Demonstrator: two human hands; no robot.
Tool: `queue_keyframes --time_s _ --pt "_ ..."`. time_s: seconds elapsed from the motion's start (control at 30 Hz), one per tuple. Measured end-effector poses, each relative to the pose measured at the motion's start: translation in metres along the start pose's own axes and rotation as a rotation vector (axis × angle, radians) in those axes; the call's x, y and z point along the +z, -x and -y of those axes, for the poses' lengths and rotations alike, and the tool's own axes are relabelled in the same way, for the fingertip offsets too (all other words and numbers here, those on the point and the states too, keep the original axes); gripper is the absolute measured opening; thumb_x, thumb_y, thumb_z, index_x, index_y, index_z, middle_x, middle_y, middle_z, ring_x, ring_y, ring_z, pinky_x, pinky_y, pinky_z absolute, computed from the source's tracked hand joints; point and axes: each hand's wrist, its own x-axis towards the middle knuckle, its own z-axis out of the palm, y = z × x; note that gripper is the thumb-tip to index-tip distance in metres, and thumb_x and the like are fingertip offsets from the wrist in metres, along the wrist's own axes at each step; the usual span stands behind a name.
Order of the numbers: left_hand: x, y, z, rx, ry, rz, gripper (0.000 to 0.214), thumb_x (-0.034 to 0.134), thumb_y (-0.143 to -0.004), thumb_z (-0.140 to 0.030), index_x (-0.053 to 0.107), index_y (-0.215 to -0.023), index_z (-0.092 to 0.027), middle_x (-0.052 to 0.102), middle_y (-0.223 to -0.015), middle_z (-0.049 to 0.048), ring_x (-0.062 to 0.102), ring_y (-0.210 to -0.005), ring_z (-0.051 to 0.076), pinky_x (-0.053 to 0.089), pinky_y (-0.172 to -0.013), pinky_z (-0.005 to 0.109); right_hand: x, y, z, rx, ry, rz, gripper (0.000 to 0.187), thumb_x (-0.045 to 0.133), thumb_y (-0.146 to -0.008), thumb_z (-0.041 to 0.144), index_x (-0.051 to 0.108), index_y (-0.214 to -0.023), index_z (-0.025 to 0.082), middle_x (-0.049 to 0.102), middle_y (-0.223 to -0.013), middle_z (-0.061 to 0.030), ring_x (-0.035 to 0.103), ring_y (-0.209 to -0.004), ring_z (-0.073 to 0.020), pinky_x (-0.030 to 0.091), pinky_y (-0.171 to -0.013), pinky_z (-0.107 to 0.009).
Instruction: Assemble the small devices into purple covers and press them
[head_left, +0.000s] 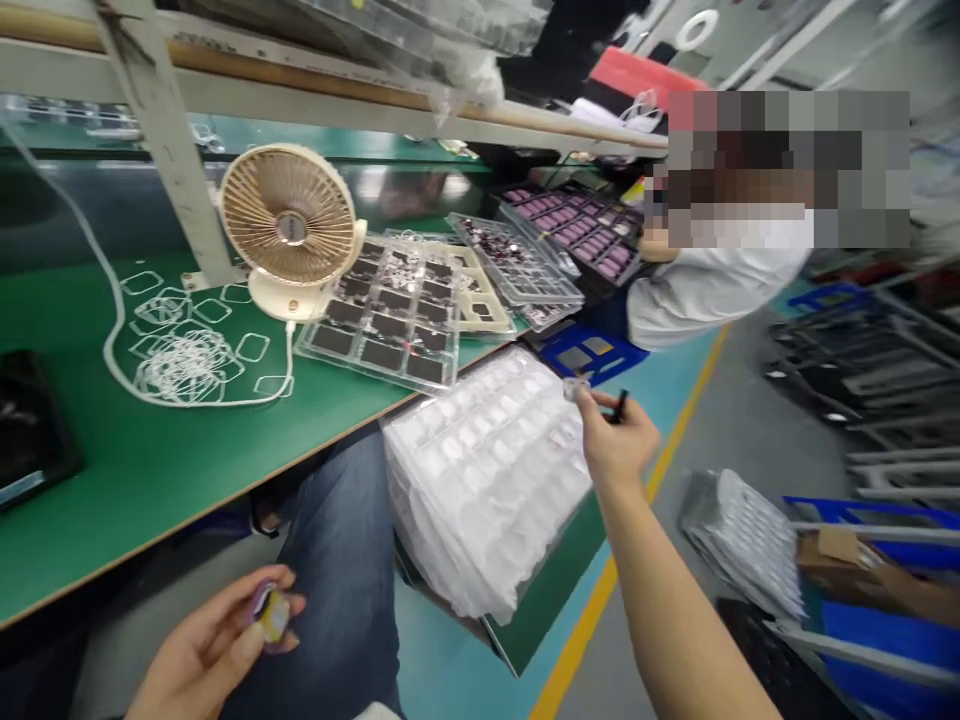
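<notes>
My left hand (225,635), low at the left beside my knee, pinches a small rounded purple part (264,608) with a yellow and silvery face. Out over the white tray stack, my right hand (619,435) is closed, with a small clear piece (574,387) at the thumb and fingertip. A short black stick-like tool (620,406) pokes out between the fingers of the same hand; its kind is unclear. Under and left of that hand lies a stack of white moulded trays (487,470) in thin plastic, its pockets blurred.
On the green bench (97,450) stand a cream fan (289,225), a pile of thin white frames (184,365) and a clear tray of dark parts (382,320). Trays of purple parts (577,230) lie farther back. A co-worker's white sleeve (705,290) is beyond. Racks fill the right.
</notes>
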Motion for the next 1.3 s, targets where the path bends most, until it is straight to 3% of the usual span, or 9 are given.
queue_keyframes --time_s 0.07,0.13,0.27,0.43,0.63,0.73,0.87,1.0,1.3 --pt "0.018 0.001 -0.009 0.058 0.021 0.091 0.049 0.096 -0.073 -0.052 0.086 -0.111 -0.022 0.072 -0.139 0.0173 0.076 -0.109 0.04 0.069 -0.082 0.042 -0.012 0.077 0.035 -0.182 -0.263 0.12 0.043 0.08 -0.094 0.057 0.077 -0.1 0.015 0.074 -0.094 -0.0078 0.06 -0.072 -0.0187 0.045 -0.065 -0.03" --pt "0.03 -0.002 -0.014 0.092 0.031 0.19 0.044 0.095 -0.076 -0.049 0.086 -0.11 -0.023 0.061 -0.154 0.0176 0.076 -0.107 0.037 0.068 -0.081 0.042 -0.018 0.159 0.074 -0.299 -0.598 0.531 0.038 0.081 -0.094 0.055 0.077 -0.089 0.018 0.075 -0.095 -0.0079 0.061 -0.069 -0.0172 0.042 -0.059 -0.029" --pt "0.023 -0.009 -0.02 0.122 0.021 0.301 0.04 0.09 -0.084 -0.042 0.084 -0.119 -0.024 0.055 -0.158 0.018 0.073 -0.108 0.033 0.066 -0.085 0.043 -0.005 0.281 0.142 -0.079 -0.987 1.041 0.037 0.084 -0.094 0.052 0.074 -0.083 0.018 0.073 -0.086 -0.0066 0.065 -0.075 -0.0178 0.049 -0.066 -0.027" --pt "-0.022 0.002 -0.032 0.217 0.09 0.239 0.04 0.086 -0.089 -0.038 0.081 -0.126 -0.024 0.069 -0.137 0.0173 0.07 -0.106 0.03 0.064 -0.082 0.039 0.02 0.32 0.179 0.305 -1.205 1.503 0.053 0.094 -0.082 0.06 0.062 -0.084 0.018 0.064 -0.072 0.0012 0.041 -0.05 -0.0052 0.031 -0.047 -0.018" --pt "-0.056 0.015 -0.039 0.256 0.205 0.308 0.035 0.085 -0.091 -0.036 0.082 -0.124 -0.023 0.068 -0.134 0.0164 0.072 -0.102 0.029 0.063 -0.079 0.038 0.026 0.325 0.201 0.499 -1.242 1.989 0.055 0.093 -0.084 0.058 0.053 -0.086 0.021 0.05 -0.056 0.009 0.015 -0.042 -0.001 0.014 -0.041 -0.015" --pt "-0.065 0.016 -0.039 0.325 0.238 0.281 0.036 0.086 -0.089 -0.032 0.083 -0.124 -0.025 0.064 -0.144 0.0164 0.073 -0.106 0.031 0.065 -0.082 0.04 0.025 0.327 0.214 0.314 -1.219 1.846 0.045 0.096 -0.082 0.053 0.069 -0.095 0.02 0.07 -0.073 -0.0002 0.027 -0.041 -0.0009 0.021 -0.04 -0.015" --pt "-0.079 0.012 -0.035 0.462 0.201 0.112 0.042 0.088 -0.087 -0.03 0.081 -0.129 -0.029 0.061 -0.15 0.0134 0.068 -0.125 0.034 0.062 -0.101 0.043 0.014 0.327 0.233 -0.415 -1.182 1.305 0.014 0.089 -0.093 0.03 0.084 -0.105 0.027 0.08 -0.117 -0.0082 0.074 -0.073 -0.0145 0.057 -0.061 -0.021" --pt "-0.086 0.012 -0.033 0.557 0.116 0.023 0.047 0.09 -0.086 -0.027 0.079 -0.131 -0.031 0.065 -0.147 0.0119 0.061 -0.137 0.031 0.053 -0.114 0.037 0.001 0.329 0.249 -0.963 -1.104 1.007 0.024 0.081 -0.097 0.013 0.083 -0.116 0.028 0.078 -0.126 -0.0065 0.081 -0.099 -0.0218 0.066 -0.085 -0.028" --pt "-0.085 0.018 -0.039 0.551 0.086 0.02 0.049 0.09 -0.085 -0.027 0.079 -0.133 -0.032 0.064 -0.143 0.0128 0.067 -0.128 0.031 0.059 -0.106 0.04 0.005 0.336 0.252 -1.108 -1.085 0.935 0.027 0.075 -0.101 0.013 0.08 -0.124 0.028 0.076 -0.13 -0.0085 0.081 -0.1 -0.0233 0.069 -0.082 -0.03"
